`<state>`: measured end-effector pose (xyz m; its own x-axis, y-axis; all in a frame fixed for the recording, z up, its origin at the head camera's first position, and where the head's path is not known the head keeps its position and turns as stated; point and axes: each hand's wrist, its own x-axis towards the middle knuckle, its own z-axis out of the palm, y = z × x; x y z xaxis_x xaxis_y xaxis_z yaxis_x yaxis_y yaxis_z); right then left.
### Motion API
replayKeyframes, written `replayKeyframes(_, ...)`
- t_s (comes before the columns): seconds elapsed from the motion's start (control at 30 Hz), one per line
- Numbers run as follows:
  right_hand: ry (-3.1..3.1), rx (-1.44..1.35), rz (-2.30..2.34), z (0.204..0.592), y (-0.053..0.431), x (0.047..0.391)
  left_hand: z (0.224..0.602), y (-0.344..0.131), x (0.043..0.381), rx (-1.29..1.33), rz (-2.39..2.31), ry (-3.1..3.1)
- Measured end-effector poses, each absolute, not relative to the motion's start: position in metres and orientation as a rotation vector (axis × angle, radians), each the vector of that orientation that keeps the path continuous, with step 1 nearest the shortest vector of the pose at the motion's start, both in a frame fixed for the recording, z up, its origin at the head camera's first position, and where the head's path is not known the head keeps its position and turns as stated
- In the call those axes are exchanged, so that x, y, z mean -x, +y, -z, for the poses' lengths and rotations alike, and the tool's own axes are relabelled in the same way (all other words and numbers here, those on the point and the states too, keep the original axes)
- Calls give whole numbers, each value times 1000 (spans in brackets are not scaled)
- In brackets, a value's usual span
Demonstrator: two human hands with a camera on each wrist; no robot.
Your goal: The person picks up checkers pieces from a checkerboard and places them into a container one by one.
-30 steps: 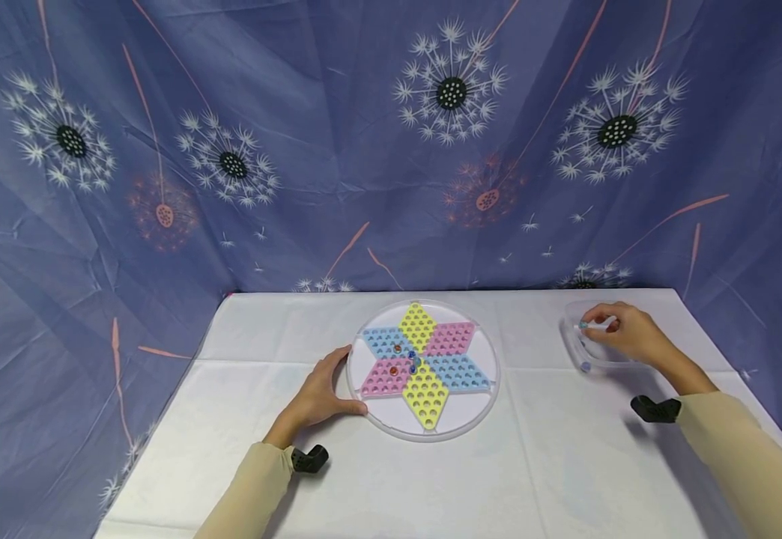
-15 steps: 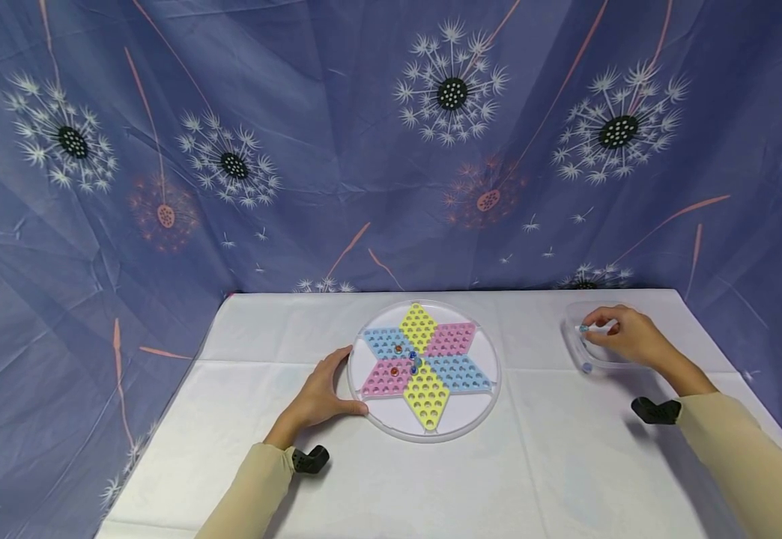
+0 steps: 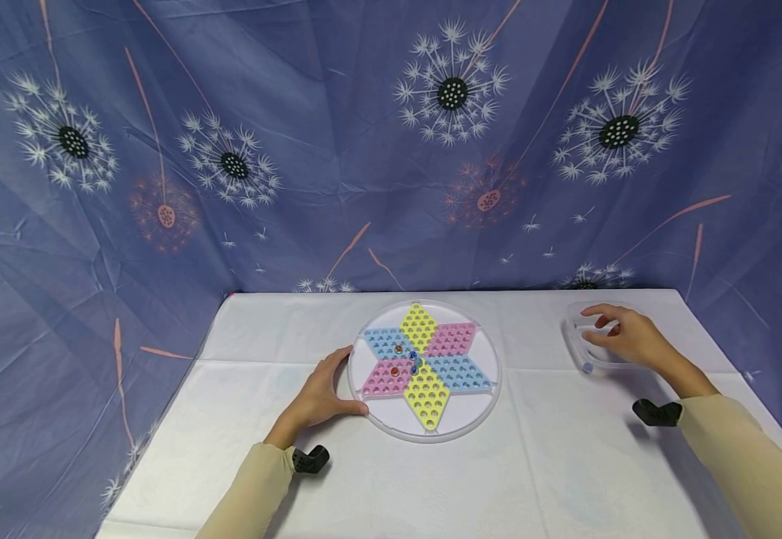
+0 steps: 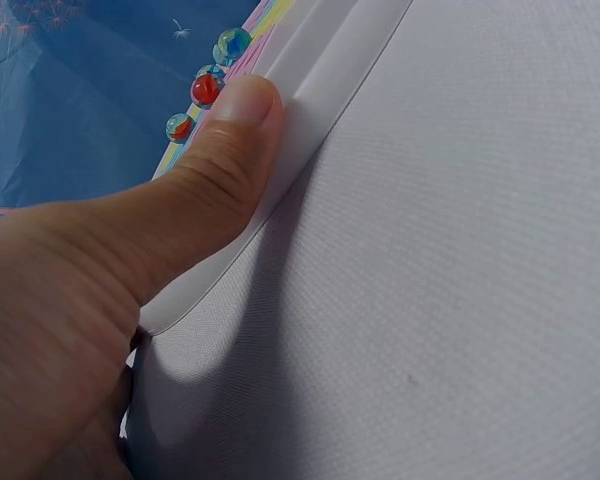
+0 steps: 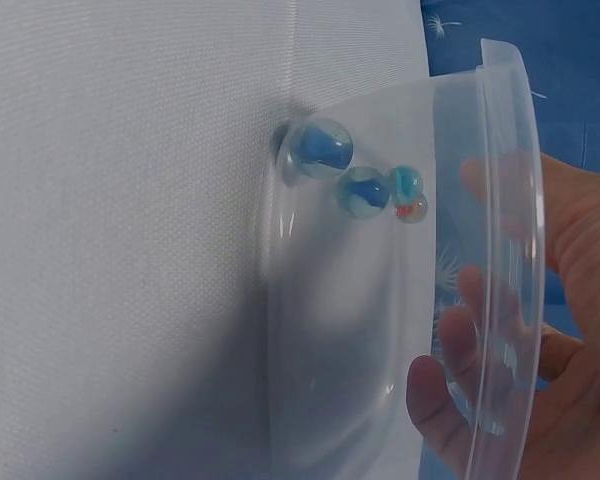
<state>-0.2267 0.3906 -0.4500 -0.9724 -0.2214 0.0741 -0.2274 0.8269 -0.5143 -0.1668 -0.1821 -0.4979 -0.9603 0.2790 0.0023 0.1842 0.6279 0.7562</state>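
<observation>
My left hand (image 3: 318, 391) rests at the left edge of a round Chinese checkers board (image 3: 475, 410), its thumb (image 4: 225, 150) pressed against the white rim (image 4: 340, 75). Several glass marbles sit near the board's middle, among them a red marble (image 3: 394, 372) and a blue marble (image 3: 413, 355). My right hand (image 3: 627, 337) hovers over a clear plastic container (image 3: 570, 344), fingers loosely bent and thumb apart, holding nothing visible. Inside, through the wall, show two blue marbles (image 5: 364, 192), a teal marble (image 5: 406, 182) and an orange-red one (image 5: 411, 208).
A white cloth (image 3: 431, 486) covers the table. Behind it hangs a blue curtain (image 3: 337, 150) with dandelion prints. The container stands near the table's back right, well apart from the board. Black cameras (image 3: 656, 411) are worn at both wrists.
The teal marble between my right thumb and fingertips has been let go; the fingers have spread apart over the container. My left hand and the board have stayed still.
</observation>
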Motion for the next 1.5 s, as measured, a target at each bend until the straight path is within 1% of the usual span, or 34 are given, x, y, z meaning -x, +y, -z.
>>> replayKeyframes(0.37, -2961, -362, -824, 449, 387, 224, 499, -182, 166, -385, -1243, 2731)
replayKeyframes(0.77, -2855, -450, -822, 432, 369, 225, 499, -183, 169, -400, -1254, 2720)
replayKeyframes(0.97, -2870, -446, -835, 424, 361, 228, 500, -183, 169, -404, -1255, 2720)
replayKeyframes(1.27, -2842, -515, -856, 413, 342, 231, 499, -183, 169, -397, -1239, 2719)
replayKeyframes(1.5, -2800, -591, -903, 410, 319, 238, 500, -183, 168, -386, -1242, 2715)
